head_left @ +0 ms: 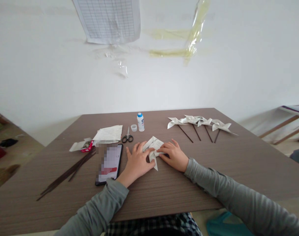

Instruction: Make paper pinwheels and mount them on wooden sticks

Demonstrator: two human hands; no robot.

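Note:
A folded printed-paper pinwheel (153, 143) lies on the table in front of me, one pointed blade toward the far side and another toward me. My left hand (138, 160) grips its left side, thumb and index finger bent over the folded middle and the other fingers apart. From the right, my right hand (175, 155) pinches the paper near the centre with its fingertips. My fingers cover part of the folds. Just left of my left hand lies a phone (110, 164) with its screen lit.
Behind my hands are scissors (127, 137), a small round cap (134, 127) and a blue-capped white bottle (140, 122). Left are stacked paper sheets (108, 133), an opened red box (86, 145) and thin dark sticks (65, 175). Several stick-mounted pinwheels (193, 119) lie back right.

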